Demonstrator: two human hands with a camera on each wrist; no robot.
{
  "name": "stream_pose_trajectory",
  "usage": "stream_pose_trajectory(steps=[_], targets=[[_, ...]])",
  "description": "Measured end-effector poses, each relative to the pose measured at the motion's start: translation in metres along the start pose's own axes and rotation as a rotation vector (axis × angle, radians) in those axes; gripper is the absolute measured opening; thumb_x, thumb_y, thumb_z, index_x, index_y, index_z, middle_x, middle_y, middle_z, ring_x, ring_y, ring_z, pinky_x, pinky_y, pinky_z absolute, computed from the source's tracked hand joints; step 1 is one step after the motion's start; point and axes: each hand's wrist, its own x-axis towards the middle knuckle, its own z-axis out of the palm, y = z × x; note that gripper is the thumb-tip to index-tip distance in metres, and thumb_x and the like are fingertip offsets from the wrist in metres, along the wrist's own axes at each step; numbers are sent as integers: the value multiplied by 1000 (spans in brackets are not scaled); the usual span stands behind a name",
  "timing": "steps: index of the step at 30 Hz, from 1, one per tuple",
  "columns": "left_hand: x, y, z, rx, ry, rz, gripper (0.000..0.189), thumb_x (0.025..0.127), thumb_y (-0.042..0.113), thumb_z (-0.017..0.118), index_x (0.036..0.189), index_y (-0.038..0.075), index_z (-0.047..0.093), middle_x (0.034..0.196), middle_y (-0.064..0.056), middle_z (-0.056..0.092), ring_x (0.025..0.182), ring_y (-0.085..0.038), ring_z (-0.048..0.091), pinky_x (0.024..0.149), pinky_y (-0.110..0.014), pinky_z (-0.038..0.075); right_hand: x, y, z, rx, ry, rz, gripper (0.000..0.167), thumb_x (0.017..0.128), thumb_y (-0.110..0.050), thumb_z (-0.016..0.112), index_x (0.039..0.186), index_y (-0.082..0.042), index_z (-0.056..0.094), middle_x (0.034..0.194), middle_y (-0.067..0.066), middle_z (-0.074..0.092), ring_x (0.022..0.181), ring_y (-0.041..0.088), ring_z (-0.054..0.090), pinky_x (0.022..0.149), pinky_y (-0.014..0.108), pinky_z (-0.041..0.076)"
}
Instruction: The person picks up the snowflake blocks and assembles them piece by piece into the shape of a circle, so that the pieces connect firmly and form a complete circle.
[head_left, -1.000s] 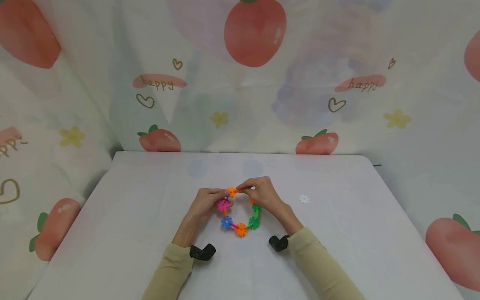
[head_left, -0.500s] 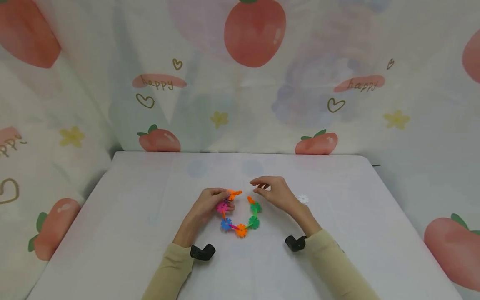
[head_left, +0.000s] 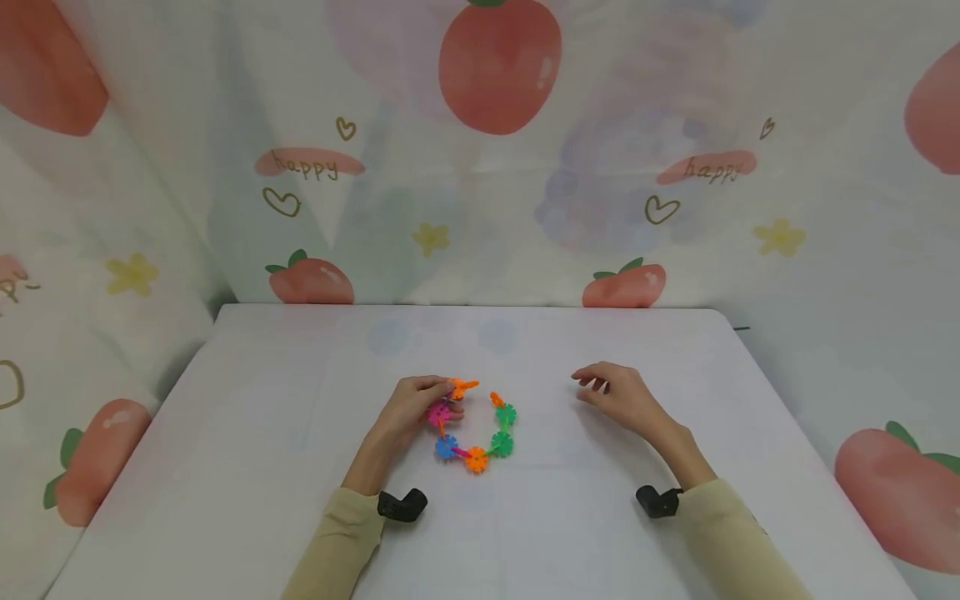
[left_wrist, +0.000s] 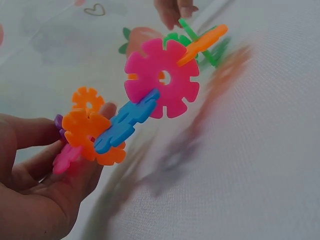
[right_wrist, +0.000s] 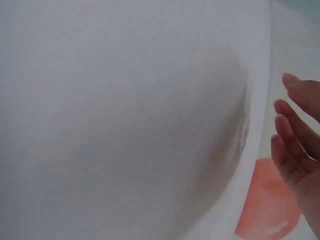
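A curved chain of slotted plastic snowflake discs (head_left: 502, 443) in orange, pink, blue and green forms a ring with a gap at its far side. My left hand (head_left: 401, 412) pinches its upper left end. In the left wrist view, the fingers (left_wrist: 32, 132) hold a purple and a pink disc beside an orange one, and a large pink disc (left_wrist: 145, 75) stands out ahead. My right hand (head_left: 626, 404) hovers right of the chain, holding nothing, its fingers loosely bent. A white snowflake disc (right_wrist: 243, 131) lies faintly visible near that hand; in the head view the hand hides it.
The table (head_left: 262, 400) has a white cloth. Behind it and at the sides hang printed curtains (head_left: 480, 208) with peach and heart patterns. Black wrist-camera mounts (head_left: 402, 505) sit at both cuffs.
My right hand has let go of the orange end of the chain and moved right, over the white disc. A gap now shows in the ring. My left hand keeps its grip.
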Motion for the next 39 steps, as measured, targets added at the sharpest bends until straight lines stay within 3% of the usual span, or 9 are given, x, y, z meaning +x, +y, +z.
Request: stream_pose_trajectory(steps=[8, 17, 23, 30, 39], targets=[[-1, 1, -1, 4, 5, 13, 33, 103, 12, 62, 128, -9, 63, 88, -12, 78, 75, -18, 78, 83, -34, 63, -10, 22, -12, -17, -68, 127, 28, 91, -5, 74, 117, 4, 71, 102, 13, 70, 89, 24, 63, 80, 38, 56], [1, 1, -2, -17, 31, -3, 29, 101, 10, 64, 124, -8, 64, 102, -21, 77, 78, -19, 78, 78, -32, 64, -7, 27, -4, -15, -81, 174, 25, 87, -10, 80, 105, 5, 71, 98, 16, 66, 88, 26, 64, 76, 37, 54], [1, 2, -3, 11, 25, 7, 29, 100, 9, 64, 122, -9, 65, 103, -19, 77, 80, -17, 77, 77, -26, 62, -3, 21, -3, 27, -93, 178, 27, 87, -9, 80, 104, 3, 64, 92, 13, 67, 83, 23, 61, 71, 31, 51], [3, 1, -4, 29, 24, 12, 31, 99, 11, 67, 122, -9, 67, 99, -17, 77, 78, -16, 77, 75, -24, 61, 3, 12, 5, 121, -72, 145, 21, 88, -9, 80, 104, 0, 70, 88, 7, 69, 80, 17, 64, 70, 22, 54], [1, 1, -2, 29, 36, 11, 30, 99, 9, 66, 122, -11, 68, 100, -20, 77, 75, -17, 77, 76, -28, 63, 15, -15, 21, 259, -81, 126, 22, 89, -14, 80, 107, -3, 73, 75, 3, 68, 63, 14, 62, 61, 22, 52]])
